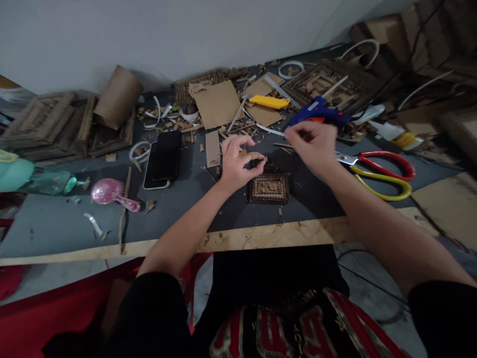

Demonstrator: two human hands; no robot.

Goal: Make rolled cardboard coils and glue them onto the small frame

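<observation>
Just above a small brown cardboard panel [269,188] with a layered frame, my left hand [238,160] pinches a tiny scrap of cardboard [265,159] between thumb and forefinger. My right hand [313,144] is raised to the right of it, thumb and fingers pinched together; what they hold, if anything, is too small to make out. Behind the right hand lies a blue glue gun [316,110]. Scissors [387,174] with red and yellow handles rest beside the right wrist, partly hidden by it. A narrow cardboard strip [212,149] lies left of my left hand.
A yellow cutter [269,102] and a cardboard sheet [218,103] lie among scraps at the back. Left are two phones [164,159], a pink hairbrush [112,193] and a green bottle [48,180]. Stacked cardboard frames [48,124] stand far left. The table's front edge [268,233] is bare wood.
</observation>
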